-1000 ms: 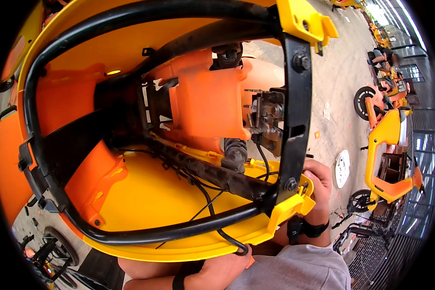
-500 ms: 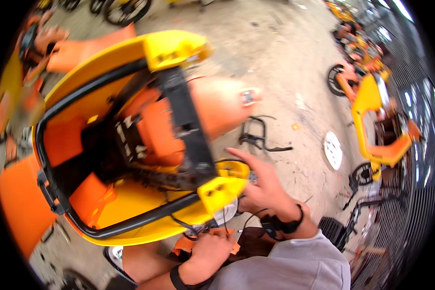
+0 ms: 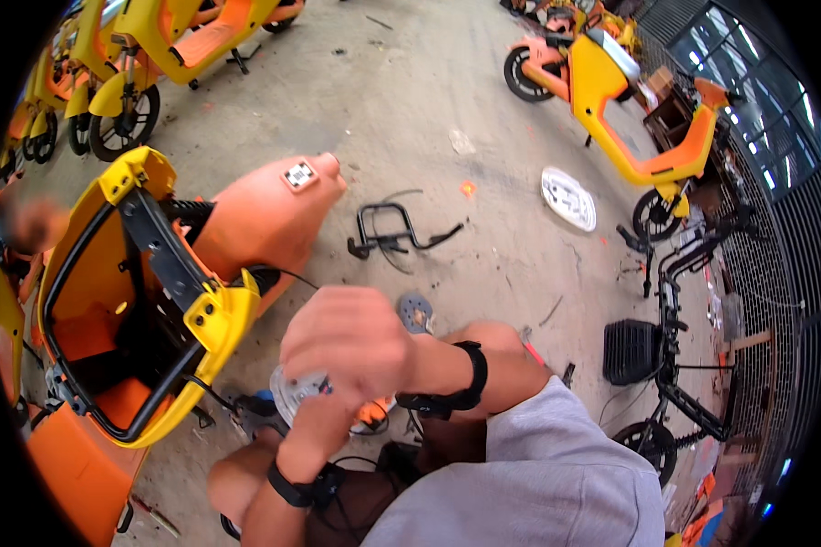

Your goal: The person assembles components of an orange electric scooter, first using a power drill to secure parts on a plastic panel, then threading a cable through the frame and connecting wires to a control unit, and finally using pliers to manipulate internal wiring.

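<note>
My right hand [image 3: 351, 337], blurred by motion, is curled into a fist above my left hand; whatever it may grip is hidden. My left hand [image 3: 324, 419] lies just below, touching or nearly touching the right, its fingers mostly covered. A round silvery-grey disc-like part [image 3: 294, 392] shows beside and under both hands, with a small orange piece [image 3: 372, 415] to its right. On my left stands a yellow and orange scooter body [image 3: 214, 319] with a black frame around its opening. From its near corner a thin black cable runs toward my hands.
On the concrete floor ahead lie a black bent-tube bracket [image 3: 397, 232], a white oval panel [image 3: 568, 199] and a small grey disc [image 3: 415, 312]. A bare black scooter frame [image 3: 670, 337] with a basket is at right. Yellow scooters [image 3: 178, 41] line the far left; another [image 3: 625, 128] stands far right.
My right hand has left the corner of the scooter body and come over my left hand. The scooter body now sits further left and lower in view, as my view has turned.
</note>
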A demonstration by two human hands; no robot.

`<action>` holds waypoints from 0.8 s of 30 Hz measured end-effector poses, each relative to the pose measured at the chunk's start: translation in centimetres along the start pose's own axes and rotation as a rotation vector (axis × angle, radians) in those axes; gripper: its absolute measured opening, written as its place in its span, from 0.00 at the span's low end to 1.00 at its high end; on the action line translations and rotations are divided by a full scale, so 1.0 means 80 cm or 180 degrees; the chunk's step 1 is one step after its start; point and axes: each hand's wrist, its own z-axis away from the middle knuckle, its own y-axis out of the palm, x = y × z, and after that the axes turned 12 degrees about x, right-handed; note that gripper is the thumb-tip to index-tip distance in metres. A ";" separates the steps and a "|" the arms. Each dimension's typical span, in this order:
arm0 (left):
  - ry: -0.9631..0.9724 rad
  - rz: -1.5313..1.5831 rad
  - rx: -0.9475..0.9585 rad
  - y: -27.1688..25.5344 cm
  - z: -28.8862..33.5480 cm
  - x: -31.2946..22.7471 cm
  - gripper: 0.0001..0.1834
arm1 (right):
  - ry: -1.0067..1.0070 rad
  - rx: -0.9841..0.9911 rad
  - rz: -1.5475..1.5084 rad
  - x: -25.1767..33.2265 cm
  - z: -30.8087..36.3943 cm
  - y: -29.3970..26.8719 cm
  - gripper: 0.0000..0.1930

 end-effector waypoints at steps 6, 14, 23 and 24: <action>-0.0313 -0.0161 0.0091 -0.001 -0.006 -0.004 0.20 | -0.1036 0.0112 -0.0271 0.105 -0.038 -0.013 0.07; -0.0250 -0.0199 0.0034 -0.006 -0.006 -0.011 0.17 | -0.1699 -0.1607 0.0116 0.088 -0.065 0.011 0.12; -0.0358 -0.0249 -0.0082 -0.006 -0.001 -0.003 0.14 | -0.1784 -0.0456 -0.0196 0.084 -0.037 -0.007 0.05; -0.0491 -0.0188 -0.0037 -0.007 0.012 -0.004 0.14 | -0.1761 -0.0497 -0.0313 0.086 -0.039 0.006 0.06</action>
